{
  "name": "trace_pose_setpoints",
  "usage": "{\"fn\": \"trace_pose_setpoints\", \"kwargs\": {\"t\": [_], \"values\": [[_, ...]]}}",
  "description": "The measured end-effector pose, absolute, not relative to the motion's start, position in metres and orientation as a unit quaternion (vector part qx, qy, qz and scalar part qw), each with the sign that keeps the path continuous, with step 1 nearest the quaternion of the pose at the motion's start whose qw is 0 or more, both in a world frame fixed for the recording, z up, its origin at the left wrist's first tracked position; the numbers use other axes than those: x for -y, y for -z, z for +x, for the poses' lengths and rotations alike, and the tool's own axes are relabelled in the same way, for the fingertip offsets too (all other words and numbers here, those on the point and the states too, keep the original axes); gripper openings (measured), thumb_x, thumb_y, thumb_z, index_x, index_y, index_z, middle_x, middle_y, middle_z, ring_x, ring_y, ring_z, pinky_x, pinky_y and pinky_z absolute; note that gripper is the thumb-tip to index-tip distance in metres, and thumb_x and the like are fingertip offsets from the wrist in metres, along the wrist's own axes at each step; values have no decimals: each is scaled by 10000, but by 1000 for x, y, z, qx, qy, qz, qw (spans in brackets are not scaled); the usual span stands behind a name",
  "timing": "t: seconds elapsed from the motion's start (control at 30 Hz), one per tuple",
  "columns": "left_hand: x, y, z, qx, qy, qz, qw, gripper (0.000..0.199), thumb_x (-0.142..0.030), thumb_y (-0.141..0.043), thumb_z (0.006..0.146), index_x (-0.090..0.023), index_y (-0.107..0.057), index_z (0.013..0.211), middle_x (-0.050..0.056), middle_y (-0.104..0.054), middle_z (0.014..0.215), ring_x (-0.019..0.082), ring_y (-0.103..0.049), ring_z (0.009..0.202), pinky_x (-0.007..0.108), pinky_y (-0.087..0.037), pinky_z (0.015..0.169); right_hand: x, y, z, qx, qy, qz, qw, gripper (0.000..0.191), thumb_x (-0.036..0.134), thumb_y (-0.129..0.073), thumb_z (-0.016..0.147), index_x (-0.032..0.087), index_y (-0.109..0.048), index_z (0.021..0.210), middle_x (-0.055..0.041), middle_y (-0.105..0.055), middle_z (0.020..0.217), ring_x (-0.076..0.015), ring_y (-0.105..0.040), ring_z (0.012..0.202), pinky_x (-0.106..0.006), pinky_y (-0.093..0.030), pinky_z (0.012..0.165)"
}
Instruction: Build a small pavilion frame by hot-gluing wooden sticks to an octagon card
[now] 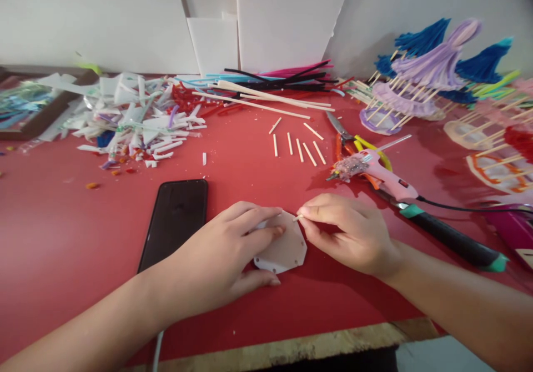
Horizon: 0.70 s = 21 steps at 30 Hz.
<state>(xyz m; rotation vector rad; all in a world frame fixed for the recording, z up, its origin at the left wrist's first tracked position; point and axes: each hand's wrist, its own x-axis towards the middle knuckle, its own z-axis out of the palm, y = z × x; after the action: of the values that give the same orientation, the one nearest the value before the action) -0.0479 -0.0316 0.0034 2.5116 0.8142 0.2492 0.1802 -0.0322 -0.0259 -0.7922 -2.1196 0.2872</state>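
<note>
A white many-sided plate (pixel 285 244) with small dark holes near its edge lies flat on the red table (pixel 358 300). My left hand (pixel 233 247) rests over its left part with fingers apart, pressing it down. At the plate's upper right edge, my right hand (pixel 347 233) pinches a short pale stick (pixel 297 217) between thumb and fingertips, its end at the plate's rim. Beyond the plate lie several short pale sticks (pixel 300 150), loose on the table.
A black phone (pixel 175 216) lies left of my left hand. At right are a pink glue gun (pixel 387 175), pliers (pixel 341 127) and a black-green handle (pixel 453 236). Scraps (pixel 137 116), pipe cleaners (pixel 275 80) and fuzzy carousel-like models (pixel 416 83) stand farther back.
</note>
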Motion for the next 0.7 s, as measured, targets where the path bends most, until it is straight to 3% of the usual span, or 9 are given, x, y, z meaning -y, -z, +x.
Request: {"fn": "trace_pose_setpoints", "kwargs": {"t": [0.5, 0.7], "values": [[33, -2, -49, -296, -82, 922, 236, 434, -405, -580, 844, -190, -541, 1218, 94, -516, 1330, 263, -492, 1157, 404, -456, 954, 32, 30, 179, 844, -128, -298, 426, 302, -1, -581, 777, 187, -554, 1012, -36, -639, 809, -125, -622, 775, -257, -553, 702], [33, -3, -49, -296, -86, 919, 244, 426, -406, -597, 833, -188, -559, 1196, 99, -526, 1314, 264, -494, 1153, 411, -460, 950, 34, 32, 183, 838, -147, -322, 416, 415, 46, -607, 751, 229, -524, 1113, -45, -644, 926, -157, -623, 832, -315, -553, 744]]}}
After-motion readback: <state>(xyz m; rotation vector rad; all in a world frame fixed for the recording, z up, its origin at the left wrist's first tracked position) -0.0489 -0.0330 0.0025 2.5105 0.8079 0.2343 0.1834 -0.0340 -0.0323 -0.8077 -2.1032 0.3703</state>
